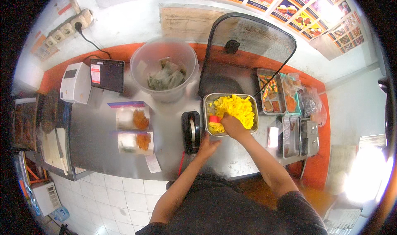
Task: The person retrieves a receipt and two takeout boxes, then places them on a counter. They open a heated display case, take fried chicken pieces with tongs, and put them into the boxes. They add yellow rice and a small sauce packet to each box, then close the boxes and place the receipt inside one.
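A rectangular metal tray (255,123) holds a heap of yellow crumbly food (242,107) that looks like scrambled egg. My right hand (235,126) reaches over the tray's near side, its fingers closed on a red utensil (214,119) resting in the food; its full shape is hidden. At the tray's near left corner is my left hand (206,146), thumb stretched out apart from the fingers, which lie along the tray's side. Just left of the tray stands a black tape dispenser (191,131).
Left on the steel counter lie two open boxes (123,118) with fried pieces and a paper slip (153,163). Behind are a clear bucket (164,69), a tablet (107,76) and a white printer (75,83). A mesh cover (252,36) leans behind the tray; containers (290,135) stand right.
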`<state>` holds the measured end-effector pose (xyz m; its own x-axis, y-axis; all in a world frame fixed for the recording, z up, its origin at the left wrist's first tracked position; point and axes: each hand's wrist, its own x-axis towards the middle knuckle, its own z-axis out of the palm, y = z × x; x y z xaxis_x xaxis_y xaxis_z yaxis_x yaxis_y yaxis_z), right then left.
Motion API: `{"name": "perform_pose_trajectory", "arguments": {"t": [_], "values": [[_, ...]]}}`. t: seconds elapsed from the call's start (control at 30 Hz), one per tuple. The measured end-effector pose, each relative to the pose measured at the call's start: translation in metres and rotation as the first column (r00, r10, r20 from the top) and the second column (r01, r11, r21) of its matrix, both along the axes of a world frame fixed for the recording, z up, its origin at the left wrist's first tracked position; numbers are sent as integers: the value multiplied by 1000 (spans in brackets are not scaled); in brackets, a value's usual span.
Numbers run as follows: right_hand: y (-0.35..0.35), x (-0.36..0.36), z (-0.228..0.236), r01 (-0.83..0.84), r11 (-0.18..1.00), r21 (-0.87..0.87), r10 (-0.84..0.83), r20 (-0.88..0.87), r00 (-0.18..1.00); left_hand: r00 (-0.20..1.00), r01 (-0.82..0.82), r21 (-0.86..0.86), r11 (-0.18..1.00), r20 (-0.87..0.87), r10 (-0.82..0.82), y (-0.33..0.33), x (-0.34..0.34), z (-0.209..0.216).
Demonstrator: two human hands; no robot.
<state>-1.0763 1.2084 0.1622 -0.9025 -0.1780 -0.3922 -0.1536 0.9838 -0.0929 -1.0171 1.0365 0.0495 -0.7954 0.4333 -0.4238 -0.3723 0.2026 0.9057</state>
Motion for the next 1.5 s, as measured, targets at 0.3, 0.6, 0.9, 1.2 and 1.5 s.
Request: {"name": "perform_pose_trajectory", "arguments": {"t": [0.3,0.6,0.9,1.2,1.5], "values": [[-3,3,-11,-42,998,45,43,-17,999,996,-81,89,993,37,78,1,5,13],[22,33,-16,5,954,-301,6,35,999,993,-73,235,969,104,49,-4,-3,27],[46,41,-45,142,798,-586,-193,-26,981,994,-15,39,999,112,10,-12,-4,58],[67,59,-19,596,-62,-801,-477,548,687,980,192,62,979,32,-194,-51,40,53],[-12,54,73,429,292,-855,-354,321,879,950,-15,348,937,297,-95,-202,117,92]]}}
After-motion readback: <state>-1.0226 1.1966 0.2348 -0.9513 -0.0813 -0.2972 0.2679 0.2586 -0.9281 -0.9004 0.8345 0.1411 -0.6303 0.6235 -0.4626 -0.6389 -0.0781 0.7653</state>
